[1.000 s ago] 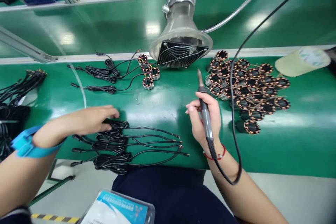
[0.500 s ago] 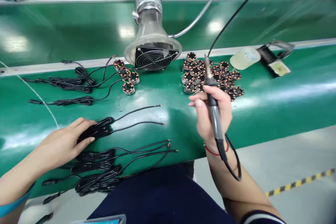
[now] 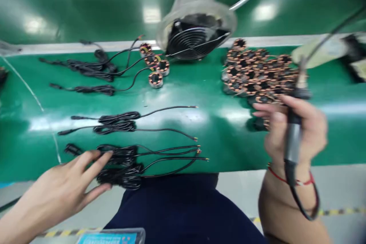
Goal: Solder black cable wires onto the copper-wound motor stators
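Right hand (image 3: 310,135) clasps the soldering iron (image 3: 293,143), part-hiding copper-wound cores (image 3: 251,75); left hand (image 3: 67,185), fingers spread, over cable bundles (image 3: 127,156); fan (image 3: 191,44) beyond!

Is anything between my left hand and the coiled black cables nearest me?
Nothing visible. Your left hand is right at those coiled black cables by the green workbench's near edge, its fingertips overlapping them in view. The soldering iron is off to the side, in your right hand.
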Action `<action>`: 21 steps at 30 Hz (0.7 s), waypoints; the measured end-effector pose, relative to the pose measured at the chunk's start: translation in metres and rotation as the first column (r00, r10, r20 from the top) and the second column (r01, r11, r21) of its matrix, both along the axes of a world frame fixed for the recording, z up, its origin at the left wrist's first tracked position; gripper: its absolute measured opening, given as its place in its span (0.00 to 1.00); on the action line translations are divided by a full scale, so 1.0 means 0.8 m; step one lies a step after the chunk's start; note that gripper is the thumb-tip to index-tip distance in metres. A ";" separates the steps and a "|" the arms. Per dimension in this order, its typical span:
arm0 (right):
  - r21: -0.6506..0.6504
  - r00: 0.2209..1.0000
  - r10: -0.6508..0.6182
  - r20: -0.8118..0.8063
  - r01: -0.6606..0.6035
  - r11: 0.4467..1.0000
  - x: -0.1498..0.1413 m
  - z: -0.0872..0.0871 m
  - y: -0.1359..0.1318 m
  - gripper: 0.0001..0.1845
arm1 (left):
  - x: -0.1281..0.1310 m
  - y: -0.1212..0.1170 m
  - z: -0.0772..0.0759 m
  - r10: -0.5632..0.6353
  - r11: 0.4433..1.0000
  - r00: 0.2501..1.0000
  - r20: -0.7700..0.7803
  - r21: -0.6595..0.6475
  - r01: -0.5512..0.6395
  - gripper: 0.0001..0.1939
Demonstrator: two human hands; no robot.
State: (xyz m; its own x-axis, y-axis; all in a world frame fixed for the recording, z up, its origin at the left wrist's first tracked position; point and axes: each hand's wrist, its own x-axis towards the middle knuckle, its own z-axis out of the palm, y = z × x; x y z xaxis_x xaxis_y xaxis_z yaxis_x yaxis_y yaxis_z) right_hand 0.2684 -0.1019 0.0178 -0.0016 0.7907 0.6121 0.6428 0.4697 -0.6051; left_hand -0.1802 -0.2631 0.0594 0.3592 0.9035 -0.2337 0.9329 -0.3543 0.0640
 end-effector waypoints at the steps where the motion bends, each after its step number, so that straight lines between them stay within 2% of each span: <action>1: 0.024 0.999 0.001 -0.032 0.000 1.000 -0.006 -0.005 0.003 0.19 | 0.007 -0.013 0.004 -0.087 0.996 0.994 -0.061 0.026 0.089 0.26; 3: 0.043 0.994 0.024 -0.103 -0.020 0.999 -0.021 -0.013 0.010 0.18 | 0.019 -0.029 0.005 -0.241 0.965 0.957 -0.163 0.068 0.254 0.23; 4: 0.018 0.990 0.039 -0.134 -0.037 0.999 -0.030 -0.015 0.012 0.18 | 0.023 -0.032 0.002 -0.267 0.956 0.945 -0.189 0.073 0.285 0.22; 8: -0.054 0.982 0.128 -0.137 -0.136 0.989 -0.051 -0.015 0.015 0.20 | 0.024 -0.027 -0.018 -0.237 0.966 0.949 -0.206 0.058 0.254 0.16; 12: -0.129 0.982 0.159 -0.097 -0.171 0.977 -0.045 -0.021 0.009 0.23 | 0.020 -0.017 -0.031 -0.295 0.950 0.948 -0.123 0.068 0.304 0.11; 15: -0.167 0.990 0.126 -0.069 -0.136 0.977 -0.030 -0.031 0.001 0.22 | 0.019 -0.011 -0.029 -0.322 0.942 0.945 -0.056 0.084 0.326 0.09; 18: -0.199 0.998 0.063 -0.014 -0.064 0.978 -0.019 -0.039 -0.006 0.21 | 0.016 0.001 -0.022 -0.286 0.957 0.958 0.020 0.047 0.285 0.10; 21: -0.220 0.999 0.033 -0.007 -0.033 0.975 -0.016 -0.040 -0.010 0.19 | 0.009 0.020 -0.016 -0.246 0.969 0.969 0.025 0.024 0.245 0.10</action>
